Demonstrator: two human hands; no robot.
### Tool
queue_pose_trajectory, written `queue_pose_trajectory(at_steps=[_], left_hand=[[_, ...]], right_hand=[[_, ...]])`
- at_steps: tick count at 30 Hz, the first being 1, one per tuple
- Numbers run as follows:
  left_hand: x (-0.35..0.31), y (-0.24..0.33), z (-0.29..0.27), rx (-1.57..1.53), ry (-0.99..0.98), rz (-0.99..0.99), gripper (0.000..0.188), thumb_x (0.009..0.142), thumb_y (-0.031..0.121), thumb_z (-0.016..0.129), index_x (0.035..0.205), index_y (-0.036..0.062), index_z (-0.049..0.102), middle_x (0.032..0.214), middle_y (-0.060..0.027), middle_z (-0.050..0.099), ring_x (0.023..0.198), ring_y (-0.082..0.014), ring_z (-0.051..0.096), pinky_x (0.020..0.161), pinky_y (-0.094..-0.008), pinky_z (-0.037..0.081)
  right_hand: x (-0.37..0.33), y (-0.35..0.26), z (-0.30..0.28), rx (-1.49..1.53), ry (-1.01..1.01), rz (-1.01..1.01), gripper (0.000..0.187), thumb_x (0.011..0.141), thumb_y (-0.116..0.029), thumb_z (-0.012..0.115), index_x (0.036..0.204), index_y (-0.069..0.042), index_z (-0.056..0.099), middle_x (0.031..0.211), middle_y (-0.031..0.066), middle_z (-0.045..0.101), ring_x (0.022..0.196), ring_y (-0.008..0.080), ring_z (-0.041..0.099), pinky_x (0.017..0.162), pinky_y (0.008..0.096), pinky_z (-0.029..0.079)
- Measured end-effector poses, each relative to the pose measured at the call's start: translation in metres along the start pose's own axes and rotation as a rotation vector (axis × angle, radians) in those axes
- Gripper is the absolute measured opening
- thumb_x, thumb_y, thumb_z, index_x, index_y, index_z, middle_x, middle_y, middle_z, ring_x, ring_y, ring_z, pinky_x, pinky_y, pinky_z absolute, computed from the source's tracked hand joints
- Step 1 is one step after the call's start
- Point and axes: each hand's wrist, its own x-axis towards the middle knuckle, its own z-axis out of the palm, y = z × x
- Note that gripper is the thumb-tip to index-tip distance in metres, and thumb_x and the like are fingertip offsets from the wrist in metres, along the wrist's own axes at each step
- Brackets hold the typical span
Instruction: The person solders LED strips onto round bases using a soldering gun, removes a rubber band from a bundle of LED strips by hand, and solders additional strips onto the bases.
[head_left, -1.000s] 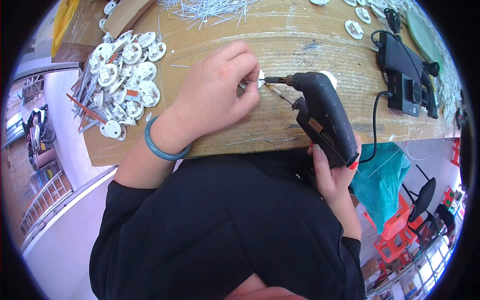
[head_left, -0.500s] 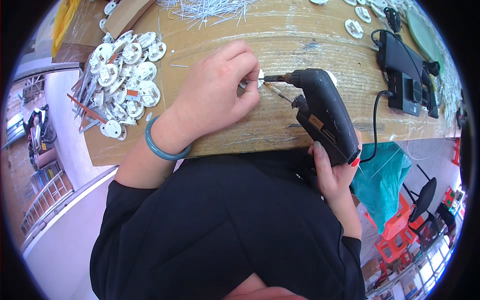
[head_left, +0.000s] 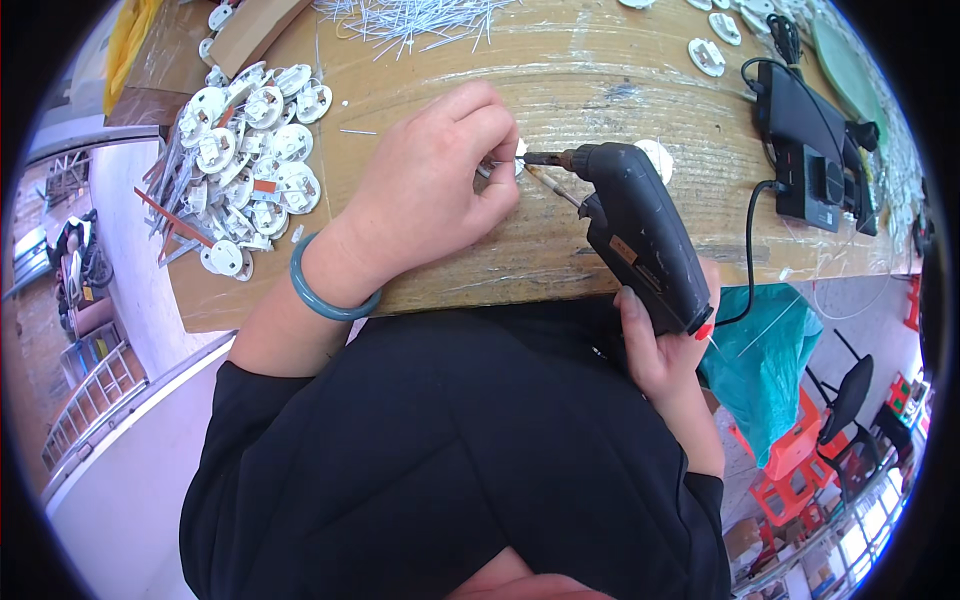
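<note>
My right hand is closed around the handle of a black pistol-shaped soldering gun. Its dark tip and the thin feed tube below converge at a small white round part. Pinched beside that tip, the fingers of my left hand hold the part, most of which they cover. A blue-green bangle circles my left wrist. Just behind the gun lies another white disc on the wooden table.
To the left is a pile of white round parts with metal strips. Thin white wires lie at the far edge. A black power box stands on the right, its cable running to the gun. A teal bag hangs below the table edge.
The soldering gun and my right hand have shifted slightly left and the gun's body tilts lower, showing more of the disc behind. My left hand stays in place.
</note>
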Motion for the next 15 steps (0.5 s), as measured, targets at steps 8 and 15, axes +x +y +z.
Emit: queue_pose_trajectory(at_steps=[8, 15], left_hand=[[-0.0001, 0.0001, 0.0005, 0.000, 0.000, -0.013, 0.011, 0.074, -0.003, 0.063, 0.078, 0.0009, 0.054, 0.084, -0.0083, 0.053, 0.068, -0.0184, 0.058, 0.062, -0.0277, 0.049], [-0.0002, -0.0005, 0.0013, -0.003, 0.008, -0.008, 0.011, 0.073, -0.003, 0.062, 0.078, 0.0005, 0.053, 0.082, -0.0079, 0.052, 0.067, -0.0178, 0.058, 0.061, -0.0274, 0.049]], right_hand=[[-0.0026, 0.0018, -0.0024, -0.020, 0.036, 0.086, 0.042, 0.081, 0.001, 0.069, 0.118, 0.005, 0.050, 0.106, 0.0131, 0.060, 0.094, 0.0186, 0.059, 0.086, 0.0299, 0.044], [-0.0010, 0.0016, -0.0010, 0.028, 0.025, 0.095, 0.043, 0.081, 0.001, 0.070, 0.119, 0.005, 0.050, 0.107, 0.0124, 0.059, 0.094, 0.0182, 0.058, 0.087, 0.0295, 0.044]])
